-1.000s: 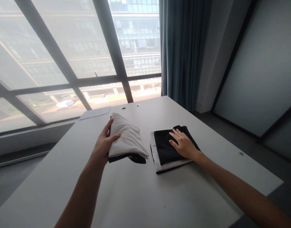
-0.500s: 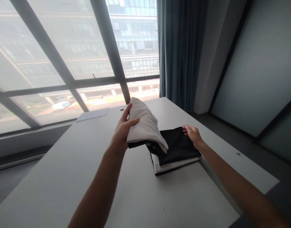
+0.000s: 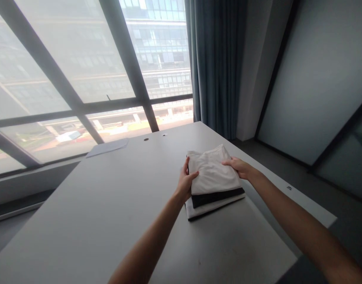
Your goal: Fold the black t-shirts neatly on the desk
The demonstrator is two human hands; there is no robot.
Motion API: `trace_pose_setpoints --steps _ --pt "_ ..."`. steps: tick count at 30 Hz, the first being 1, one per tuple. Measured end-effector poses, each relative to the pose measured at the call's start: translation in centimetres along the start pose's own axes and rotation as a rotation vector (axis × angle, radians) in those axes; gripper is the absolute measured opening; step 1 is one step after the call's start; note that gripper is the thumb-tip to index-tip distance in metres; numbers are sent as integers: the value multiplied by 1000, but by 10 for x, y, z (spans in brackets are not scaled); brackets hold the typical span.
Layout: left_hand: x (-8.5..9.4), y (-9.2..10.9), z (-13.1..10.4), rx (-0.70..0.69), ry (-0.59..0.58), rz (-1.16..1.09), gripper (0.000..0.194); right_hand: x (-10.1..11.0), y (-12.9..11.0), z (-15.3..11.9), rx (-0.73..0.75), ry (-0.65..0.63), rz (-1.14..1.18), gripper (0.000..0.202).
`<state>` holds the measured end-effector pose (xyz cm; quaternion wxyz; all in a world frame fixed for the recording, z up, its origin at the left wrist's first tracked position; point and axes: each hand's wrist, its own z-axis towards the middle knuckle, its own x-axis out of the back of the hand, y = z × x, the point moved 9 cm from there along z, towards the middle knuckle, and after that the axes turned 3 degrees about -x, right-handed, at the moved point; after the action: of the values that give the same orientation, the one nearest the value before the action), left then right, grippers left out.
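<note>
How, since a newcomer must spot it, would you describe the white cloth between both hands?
On the white table before the window, find the folded stack right of centre. The white cloth tops it, gripped by the left hand and right hand. Unlike the black layer and lower white layer beneath, its broad, creased face shows.

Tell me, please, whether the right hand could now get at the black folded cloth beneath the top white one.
Probably not directly: the top white cloth covers the black folded cloth except a front strip, and the right hand grips the white cloth's right edge.
</note>
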<state>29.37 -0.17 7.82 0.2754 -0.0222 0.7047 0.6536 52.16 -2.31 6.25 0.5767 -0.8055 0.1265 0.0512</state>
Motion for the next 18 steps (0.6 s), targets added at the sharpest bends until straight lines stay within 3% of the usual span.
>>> trace_pose_setpoints --steps 5,9,12,16,18 --pt "2 -18 -3 -16 15 -18 106 4 6 11 -82 -17 -48 29" --pt "19 -43 -4 33 78 94 107 4 24 21 -110 -47 -123 30" --pt "28 -49 -3 45 73 157 108 11 26 26 -4 39 -200 37" --pt "27 -38 -2 -5 6 206 105 20 15 29 149 138 -322 51" --pt "32 -36 0 8 5 272 102 22 11 31 191 157 -435 48"
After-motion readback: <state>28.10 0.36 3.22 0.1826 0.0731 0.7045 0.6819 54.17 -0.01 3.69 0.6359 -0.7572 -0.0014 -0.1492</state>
